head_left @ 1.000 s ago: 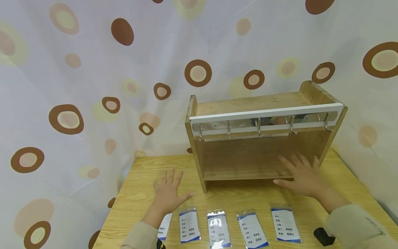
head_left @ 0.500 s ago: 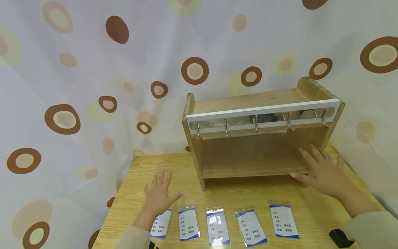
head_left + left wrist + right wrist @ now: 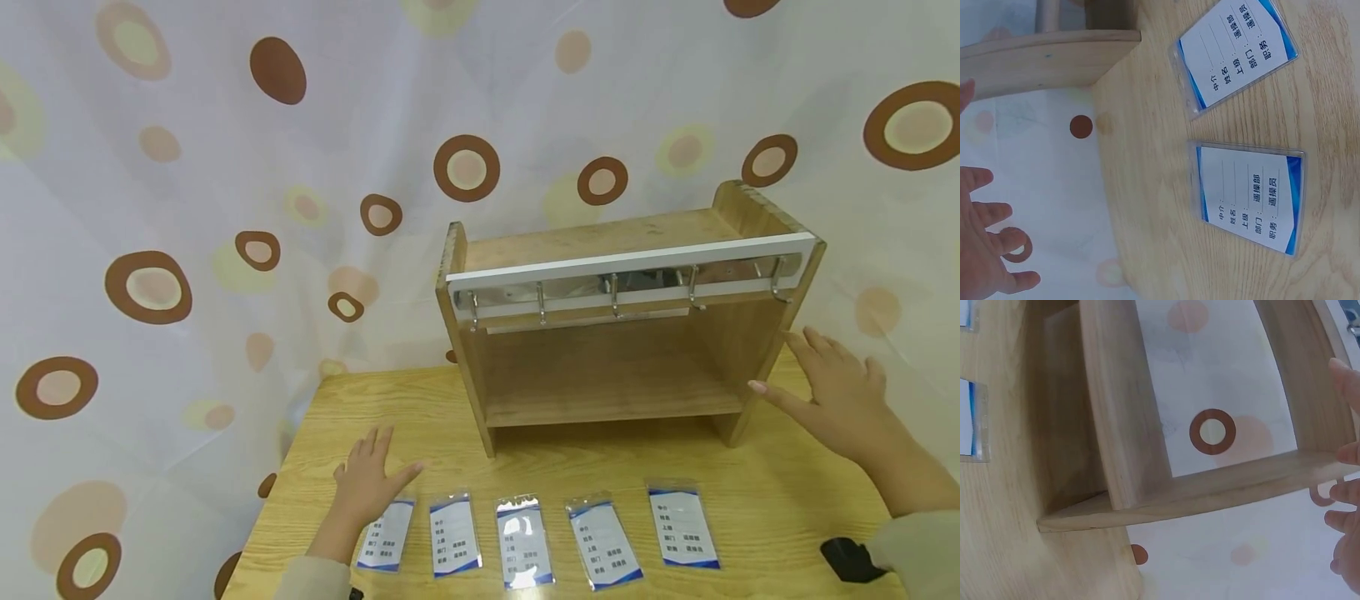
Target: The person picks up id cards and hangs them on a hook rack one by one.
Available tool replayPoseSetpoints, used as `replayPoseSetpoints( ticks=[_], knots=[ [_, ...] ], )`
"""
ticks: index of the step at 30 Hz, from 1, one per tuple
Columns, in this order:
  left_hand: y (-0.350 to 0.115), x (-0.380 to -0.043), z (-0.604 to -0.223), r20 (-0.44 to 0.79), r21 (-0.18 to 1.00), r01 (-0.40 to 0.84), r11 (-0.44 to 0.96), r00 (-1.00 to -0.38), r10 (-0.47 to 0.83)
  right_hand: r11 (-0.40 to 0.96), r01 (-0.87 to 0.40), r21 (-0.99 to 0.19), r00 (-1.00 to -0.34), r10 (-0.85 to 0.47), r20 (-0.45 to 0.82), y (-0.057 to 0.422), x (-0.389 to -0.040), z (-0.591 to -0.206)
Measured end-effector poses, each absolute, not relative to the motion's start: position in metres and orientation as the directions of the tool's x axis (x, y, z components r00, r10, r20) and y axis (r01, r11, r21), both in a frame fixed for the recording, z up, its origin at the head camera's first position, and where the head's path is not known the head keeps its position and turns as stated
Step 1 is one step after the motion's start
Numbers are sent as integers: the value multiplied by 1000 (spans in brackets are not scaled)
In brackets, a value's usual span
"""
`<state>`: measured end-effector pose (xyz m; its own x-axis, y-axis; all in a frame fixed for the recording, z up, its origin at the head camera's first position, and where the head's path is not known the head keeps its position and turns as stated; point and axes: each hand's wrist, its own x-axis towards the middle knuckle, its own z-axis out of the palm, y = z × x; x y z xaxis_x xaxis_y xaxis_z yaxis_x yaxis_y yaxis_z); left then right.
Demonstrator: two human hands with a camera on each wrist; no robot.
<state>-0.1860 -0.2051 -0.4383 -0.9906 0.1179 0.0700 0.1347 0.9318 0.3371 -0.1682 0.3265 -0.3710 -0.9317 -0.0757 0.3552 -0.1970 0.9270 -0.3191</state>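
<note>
My left hand hovers with spread fingers over the left part of the table, overlapping the leftmost badge card in the head view. Off the right side of the wooden shelf is my right hand, fingers spread and holding nothing. Several badge cards in clear sleeves, such as the middle one and the rightmost one, lie in a row before the shelf. Two cards show in the left wrist view, one of them a badge card nearest the wrist. A metal hook strip runs along the shelf's white front board.
The shelf stands on a wood-grain table against a white curtain with brown circles. Several hooks stick out from the strip. A black wrist device shows below the right sleeve.
My right hand has moved right, from in front of the shelf to beyond its right side. My left hand has drifted left and down. The head view has shifted slightly; the cards stay put.
</note>
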Motion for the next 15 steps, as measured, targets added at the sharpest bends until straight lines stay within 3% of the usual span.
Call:
replayPoseSetpoints(
  ticks=[7,11,15],
  knots=[
    [-213,-184,-446,31,385,82,919,-997,76,848,-248,-469,-903,-27,429,342,-171,-364],
    [-219,-183,-454,1,435,29,900,-1000,32,772,-232,-592,-915,34,403,346,-174,-357],
    [-224,-182,-461,-38,473,-24,881,-999,-7,746,-181,-642,-927,90,365,344,-180,-348]
  ],
)
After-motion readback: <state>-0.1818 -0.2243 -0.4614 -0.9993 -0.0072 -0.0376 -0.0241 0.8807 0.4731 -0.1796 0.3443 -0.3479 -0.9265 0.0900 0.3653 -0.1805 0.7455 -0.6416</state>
